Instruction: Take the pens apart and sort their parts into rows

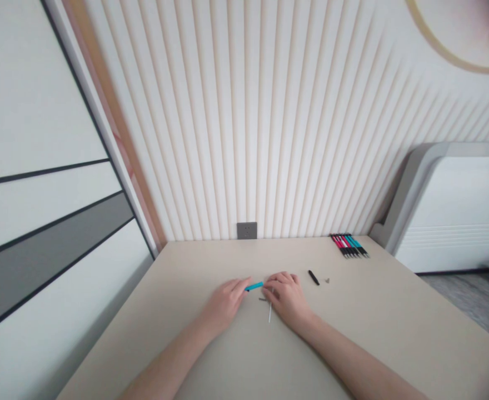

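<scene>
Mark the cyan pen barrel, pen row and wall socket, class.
Cyan pen barrel (254, 286), head view, its middle.
Pen row (348, 245), head view, its centre.
Wall socket (247, 230), head view, its faceplate.

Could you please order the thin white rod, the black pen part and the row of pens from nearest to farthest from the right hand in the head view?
From the right hand:
1. Thin white rod, at the hand's left edge.
2. Black pen part, off to the hand's right.
3. Row of pens, farthest, beyond and rightward.

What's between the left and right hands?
In the head view, a teal pen barrel bridges the left hand and right hand; a small dark part and thin white rod lie below it.
</scene>
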Demonstrator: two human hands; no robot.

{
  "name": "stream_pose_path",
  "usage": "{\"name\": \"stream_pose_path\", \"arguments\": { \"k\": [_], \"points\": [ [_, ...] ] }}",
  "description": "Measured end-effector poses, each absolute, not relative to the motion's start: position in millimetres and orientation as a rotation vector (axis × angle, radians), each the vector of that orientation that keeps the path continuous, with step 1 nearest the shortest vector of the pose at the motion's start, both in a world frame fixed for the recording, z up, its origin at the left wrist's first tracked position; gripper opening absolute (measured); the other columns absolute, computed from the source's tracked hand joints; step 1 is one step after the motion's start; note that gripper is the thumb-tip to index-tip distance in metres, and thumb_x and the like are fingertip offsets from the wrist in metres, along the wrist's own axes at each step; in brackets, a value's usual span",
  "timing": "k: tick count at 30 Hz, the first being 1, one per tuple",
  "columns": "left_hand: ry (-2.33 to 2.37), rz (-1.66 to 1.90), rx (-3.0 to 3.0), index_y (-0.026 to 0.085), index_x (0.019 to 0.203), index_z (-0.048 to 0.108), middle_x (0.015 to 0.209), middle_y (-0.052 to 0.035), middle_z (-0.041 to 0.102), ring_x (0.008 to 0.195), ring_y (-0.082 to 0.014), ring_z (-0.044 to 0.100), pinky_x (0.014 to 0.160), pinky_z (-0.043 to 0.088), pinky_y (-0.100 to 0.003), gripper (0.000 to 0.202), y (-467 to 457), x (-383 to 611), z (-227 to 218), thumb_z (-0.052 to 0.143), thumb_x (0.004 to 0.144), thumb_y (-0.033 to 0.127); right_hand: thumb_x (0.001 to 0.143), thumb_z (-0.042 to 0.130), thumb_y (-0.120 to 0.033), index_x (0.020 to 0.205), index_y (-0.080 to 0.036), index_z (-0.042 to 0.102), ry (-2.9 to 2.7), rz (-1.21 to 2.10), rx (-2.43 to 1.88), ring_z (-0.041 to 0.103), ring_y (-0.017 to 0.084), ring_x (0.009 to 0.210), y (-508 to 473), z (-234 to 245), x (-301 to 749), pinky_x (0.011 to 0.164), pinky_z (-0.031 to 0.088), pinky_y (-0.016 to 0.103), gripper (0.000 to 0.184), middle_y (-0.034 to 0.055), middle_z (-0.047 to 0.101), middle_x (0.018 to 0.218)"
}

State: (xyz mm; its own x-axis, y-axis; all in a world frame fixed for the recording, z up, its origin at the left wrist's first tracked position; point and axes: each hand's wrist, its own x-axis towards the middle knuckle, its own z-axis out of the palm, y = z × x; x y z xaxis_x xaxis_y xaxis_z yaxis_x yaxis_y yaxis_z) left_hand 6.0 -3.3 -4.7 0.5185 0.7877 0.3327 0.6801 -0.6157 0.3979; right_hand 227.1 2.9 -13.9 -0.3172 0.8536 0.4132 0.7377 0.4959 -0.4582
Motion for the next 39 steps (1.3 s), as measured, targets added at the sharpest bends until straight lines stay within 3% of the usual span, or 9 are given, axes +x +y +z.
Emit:
{"name": "stream_pose_path", "arguments": {
  "k": [6, 12, 18, 24, 30, 39],
  "points": [
    [1.261, 0.740, 2.556, 0.021, 0.114, 0.059, 0.087, -0.0044, 0.063, 0.083, -0.0184, 0.059, 0.077, 0.049, -0.030, 0.033, -5, 5, 2, 0.037, 0.093, 0.008, 0.092, 0.053, -0.024, 0.094, -0.023, 0.069, -1.978, 0.371, -1.133, 0.062, 0.020, 0.088, 3, -16, 234, 0.086, 0.042, 0.037, 0.016, 0.0040, 0.072, 0.091],
    [1.202, 0.811, 2.555, 0.021, 0.122, 0.055, 0.104, -0.0085, 0.062, 0.098, -0.0208, 0.058, 0.088, 0.048, -0.034, 0.031, -10, 6, 9, 0.036, 0.097, 0.018, 0.094, 0.048, -0.022, 0.105, -0.022, 0.067, -1.986, 0.406, -1.021, 0.062, 0.019, 0.089, -6, -16, 234, 0.082, 0.047, 0.034, 0.022, 0.0063, 0.067, 0.095],
    [1.221, 0.801, 2.571, 0.021, 0.123, 0.052, 0.112, -0.0080, 0.064, 0.103, -0.0217, 0.059, 0.089, 0.047, -0.037, 0.030, -9, 8, 7, 0.037, 0.097, 0.017, 0.096, 0.046, -0.026, 0.110, -0.022, 0.066, -1.970, 0.423, -1.014, 0.061, 0.020, 0.089, -7, -14, 234, 0.081, 0.049, 0.034, 0.024, 0.0081, 0.066, 0.097],
    [1.288, 0.721, 2.645, 0.019, 0.105, 0.060, 0.097, -0.0053, 0.069, 0.088, -0.0208, 0.063, 0.080, 0.047, -0.035, 0.017, -8, 9, 10, 0.046, 0.095, 0.018, 0.096, 0.049, -0.032, 0.107, -0.022, 0.067, -1.960, 0.426, -1.010, 0.062, 0.020, 0.086, -5, -15, 238, 0.080, 0.048, 0.035, 0.023, 0.0078, 0.068, 0.095],
    [1.250, 0.784, 2.642, 0.021, 0.106, 0.061, 0.097, -0.0046, 0.069, 0.090, -0.0195, 0.062, 0.080, 0.046, -0.033, 0.019, -7, 8, 9, 0.045, 0.095, 0.017, 0.096, 0.050, -0.033, 0.098, -0.022, 0.068, -1.996, 0.457, -1.005, 0.061, 0.019, 0.086, -6, -13, 238, 0.080, 0.046, 0.034, 0.021, 0.0058, 0.068, 0.091],
    [1.173, 0.774, 2.631, 0.022, 0.106, 0.063, 0.100, -0.0050, 0.066, 0.095, -0.0201, 0.059, 0.083, 0.045, -0.033, 0.019, -4, 6, 7, 0.047, 0.095, 0.020, 0.094, 0.055, -0.036, 0.103, -0.023, 0.067, -2.067, 0.439, -0.946, 0.061, 0.019, 0.081, -5, -13, 238, 0.077, 0.045, 0.034, 0.020, 0.0045, 0.068, 0.084]
  ]
}}
